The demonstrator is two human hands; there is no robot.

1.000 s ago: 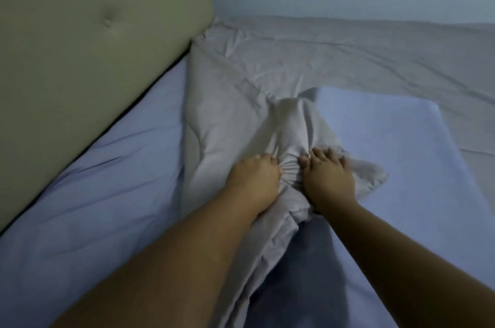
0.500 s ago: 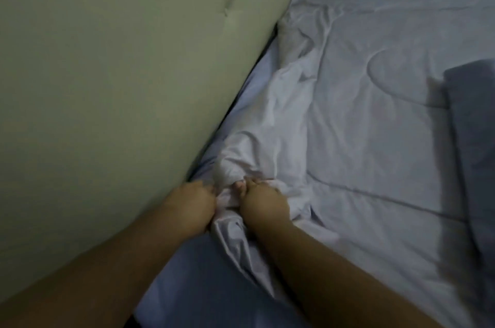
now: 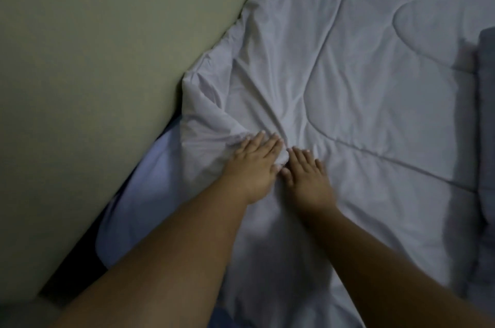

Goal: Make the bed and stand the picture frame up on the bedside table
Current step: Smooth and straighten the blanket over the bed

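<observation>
On the bed, head view: a pale grey quilted comforter [image 3: 361, 81] lies spread across most of the mattress, its stitched seams running in long curved lines. Its upper edge is bunched into folds against the olive-green padded headboard [image 3: 107, 59], which fills the upper left of the view. Between the headboard and the bunched edge, a strip of light blue fitted sheet [image 3: 150, 188] is exposed, with a dark gap below it where mattress and headboard meet.

The left hand [image 3: 253, 167] rests palm down on the comforter, fingers extended and close together, their tips on a ridge of gathered cloth at the edge of the folds. A small pinch of fabric rises between its thumb side and the neighbouring hand. The right hand [image 3: 308, 177] lies flat just beside it, fingers slightly spread, pressing on the cloth; its outline is blurred by motion. Neither hand is closed around the fabric; both are open and laid on the surface. The two hands nearly touch at the thumbs. Both forearms are bare and enter from the lower edge of the view.

At the far right edge, a darker grey padded item [image 3: 486, 118] lies on the comforter; whether it is a pillow or folded bedding cannot be told. The room is dim.
</observation>
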